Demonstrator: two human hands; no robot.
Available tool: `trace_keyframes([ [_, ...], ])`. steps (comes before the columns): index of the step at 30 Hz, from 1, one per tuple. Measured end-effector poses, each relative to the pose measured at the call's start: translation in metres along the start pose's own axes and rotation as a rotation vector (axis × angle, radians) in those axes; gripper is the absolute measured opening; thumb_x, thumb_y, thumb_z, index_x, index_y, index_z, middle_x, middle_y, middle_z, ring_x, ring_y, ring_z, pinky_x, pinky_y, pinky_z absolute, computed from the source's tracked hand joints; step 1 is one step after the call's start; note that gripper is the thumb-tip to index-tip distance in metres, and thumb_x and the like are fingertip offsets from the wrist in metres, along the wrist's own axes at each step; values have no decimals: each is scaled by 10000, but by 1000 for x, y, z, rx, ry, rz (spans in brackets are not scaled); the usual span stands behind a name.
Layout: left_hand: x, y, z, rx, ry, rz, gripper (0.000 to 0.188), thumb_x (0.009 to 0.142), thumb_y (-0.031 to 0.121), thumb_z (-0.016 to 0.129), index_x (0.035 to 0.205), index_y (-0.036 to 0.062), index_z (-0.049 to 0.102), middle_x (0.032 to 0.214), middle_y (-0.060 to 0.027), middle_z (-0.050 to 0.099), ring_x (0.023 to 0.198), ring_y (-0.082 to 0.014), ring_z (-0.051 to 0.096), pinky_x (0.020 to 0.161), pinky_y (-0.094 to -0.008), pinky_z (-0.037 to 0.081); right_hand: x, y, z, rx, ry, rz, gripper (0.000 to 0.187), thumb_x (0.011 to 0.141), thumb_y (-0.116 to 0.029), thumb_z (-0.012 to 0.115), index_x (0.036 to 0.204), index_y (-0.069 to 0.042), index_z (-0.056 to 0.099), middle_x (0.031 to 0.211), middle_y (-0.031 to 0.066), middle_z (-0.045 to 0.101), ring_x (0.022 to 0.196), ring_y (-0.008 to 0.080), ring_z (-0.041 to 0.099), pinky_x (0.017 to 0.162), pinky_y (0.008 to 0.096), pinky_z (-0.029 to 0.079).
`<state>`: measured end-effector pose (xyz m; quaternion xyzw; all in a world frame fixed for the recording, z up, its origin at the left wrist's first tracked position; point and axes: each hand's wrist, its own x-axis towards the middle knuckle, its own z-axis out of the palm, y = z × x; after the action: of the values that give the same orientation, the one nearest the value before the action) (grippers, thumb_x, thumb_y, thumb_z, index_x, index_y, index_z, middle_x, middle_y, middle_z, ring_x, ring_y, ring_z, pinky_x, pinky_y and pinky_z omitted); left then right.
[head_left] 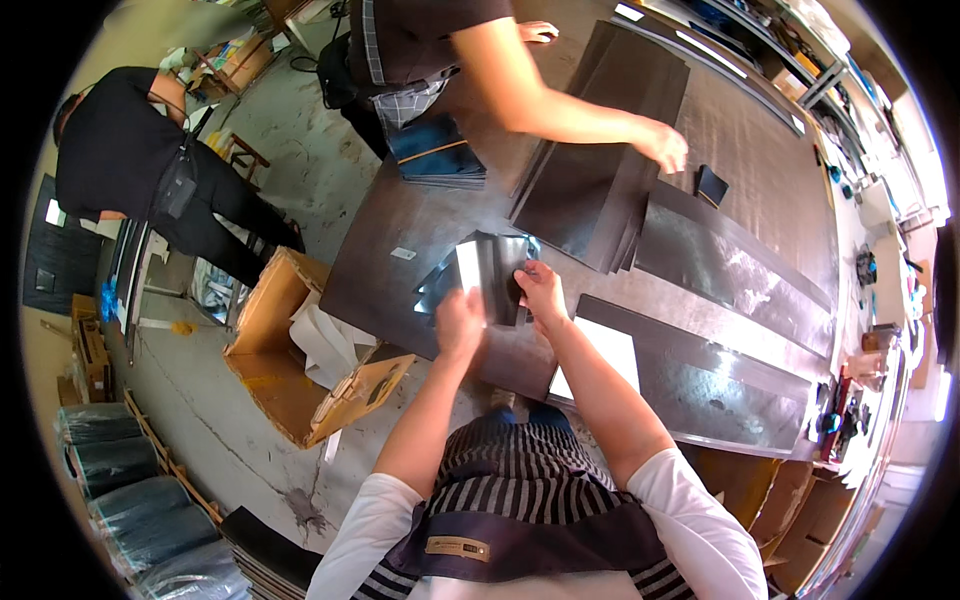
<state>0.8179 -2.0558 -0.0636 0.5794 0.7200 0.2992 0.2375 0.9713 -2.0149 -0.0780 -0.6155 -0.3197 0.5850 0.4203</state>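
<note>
Just over the near edge of the table, I hold a small set of dark glossy sheets [497, 270] that catch bright reflections. My right hand [541, 293] pinches their right side, thumb on top. At their lower left, my left hand [460, 322] is closed at the edge and slightly blurred; its fingertips are partly hidden. Bluish shiny sheets [432, 288] fan out beneath and to the left. A white sheet [600, 352] lies right of my right wrist, partly under my forearm.
Long dark sheets [590, 190] are stacked on the table [365, 265]. A co-worker's arm [560, 115] reaches across them. Also there are a banded stack [435, 155] and a small dark block [711, 185]. An open cardboard box [275, 375] stands left; another person [120, 150] bends beyond.
</note>
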Motion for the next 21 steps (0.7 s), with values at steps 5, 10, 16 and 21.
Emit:
trace_keyframes([
  [5,-3,20,-85,-43,227,-2,230,923,148,537,869,-60,619,766,-204,642,673,-360,634,610,-418,480,6,18,-25,-457,245,-342,555,748,-164,765,1205,-34,480,1061,180,617,837,322,636,771,411,514],
  [10,-35,100,-148,-289,41,168,232,945,138,544,907,-86,590,729,-106,634,639,-128,571,569,-302,439,-73,-53,-51,-358,-98,-413,700,839,-337,710,1376,-19,394,1375,177,454,1289,288,427,1065,387,355],
  [16,-69,109,-76,-772,-583,-11,266,947,216,590,964,-42,652,829,3,637,732,-49,519,639,-231,427,-134,-63,-147,112,-376,-119,695,883,-414,635,1343,63,425,1254,185,553,1170,222,514,1013,350,387],
  [21,-83,134,21,-843,-591,-95,178,912,125,626,1004,-27,614,880,-21,638,778,-65,546,681,-238,450,-141,-51,-222,-6,-126,-25,307,855,-136,692,1079,58,614,955,80,670,861,118,609,779,282,498],
])
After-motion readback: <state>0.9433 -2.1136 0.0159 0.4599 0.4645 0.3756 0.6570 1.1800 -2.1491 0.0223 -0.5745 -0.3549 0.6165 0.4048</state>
